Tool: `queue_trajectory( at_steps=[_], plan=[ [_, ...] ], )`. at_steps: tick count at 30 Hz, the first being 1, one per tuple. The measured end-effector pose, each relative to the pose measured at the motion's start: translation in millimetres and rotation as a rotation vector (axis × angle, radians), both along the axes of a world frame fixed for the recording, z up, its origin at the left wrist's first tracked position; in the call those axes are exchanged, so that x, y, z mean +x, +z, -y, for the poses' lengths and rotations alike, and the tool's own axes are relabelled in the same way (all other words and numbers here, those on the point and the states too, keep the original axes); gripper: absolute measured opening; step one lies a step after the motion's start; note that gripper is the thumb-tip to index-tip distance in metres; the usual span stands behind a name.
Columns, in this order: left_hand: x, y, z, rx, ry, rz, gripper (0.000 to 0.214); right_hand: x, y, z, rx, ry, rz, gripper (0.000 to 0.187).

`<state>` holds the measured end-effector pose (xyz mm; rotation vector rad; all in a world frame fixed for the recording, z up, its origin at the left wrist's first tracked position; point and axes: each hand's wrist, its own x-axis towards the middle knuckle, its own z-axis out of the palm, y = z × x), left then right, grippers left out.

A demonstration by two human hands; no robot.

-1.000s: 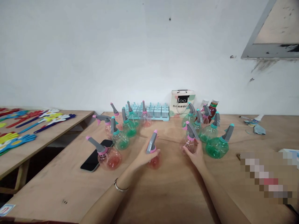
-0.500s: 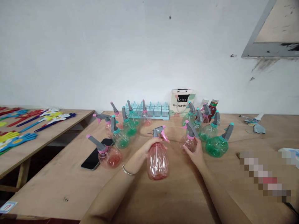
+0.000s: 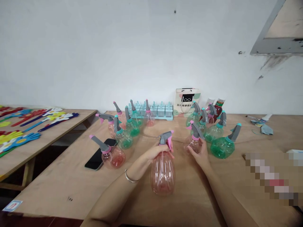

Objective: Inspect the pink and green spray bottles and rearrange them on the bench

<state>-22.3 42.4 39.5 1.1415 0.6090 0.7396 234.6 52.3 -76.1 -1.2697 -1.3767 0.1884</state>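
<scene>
My left hand (image 3: 158, 152) is wrapped round the neck of a clear pink spray bottle (image 3: 163, 176) with a grey and pink trigger head. This bottle is upright in front of me; whether its base touches the table I cannot tell. My right hand (image 3: 200, 154) grips the body of a smaller pink spray bottle (image 3: 192, 142) that stands on the table. Just right of that hand sits a green spray bottle (image 3: 222, 147). To the left, a pink spray bottle (image 3: 114, 157) rests beside a black phone (image 3: 94, 160).
More pink and green spray bottles stand in groups on both sides. Behind them are a light-blue mould tray (image 3: 163, 111), a paper bag (image 3: 187, 102) and a dark red bottle (image 3: 218, 108). Colourful hand-shaped clappers (image 3: 54, 116) lie on the left table.
The pink bottle in my left hand has come slightly lower and nearer. My right hand stays on its bottle. The view has shifted slightly.
</scene>
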Motion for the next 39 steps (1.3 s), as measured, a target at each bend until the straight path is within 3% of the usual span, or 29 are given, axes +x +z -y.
queue_trajectory(
  at_steps=[7,12,20,25,30,34,39],
  plan=[
    [0.1,12.2,3.6,0.036,0.004,-0.01,0.04,-5.5,4.8,3.8,-0.021,0.017,0.006,0.069],
    [-2.5,12.7,4.8,0.041,0.11,0.0,0.029,-8.1,2.2,3.0,0.0,0.028,-0.001,0.07],
    [-11.0,25.1,10.4,0.14,-0.071,-0.099,0.038,-30.9,4.3,11.3,-0.013,0.112,0.01,0.061],
    [-7.5,30.1,18.7,0.176,0.119,-0.006,0.024,-41.1,6.7,18.1,-0.02,0.157,0.004,0.058],
    [-11.3,44.9,34.7,0.29,0.061,-0.112,0.02,-45.9,4.3,21.2,-0.034,0.207,-0.001,0.061],
    [-15.5,42.5,30.1,0.287,0.081,-0.171,0.028,-47.6,-4.9,22.0,-0.095,0.254,-0.049,0.064],
    [-13.0,39.2,28.8,0.367,0.226,-0.149,0.025,-48.1,-8.1,22.2,-0.114,0.263,-0.064,0.065]
  ],
)
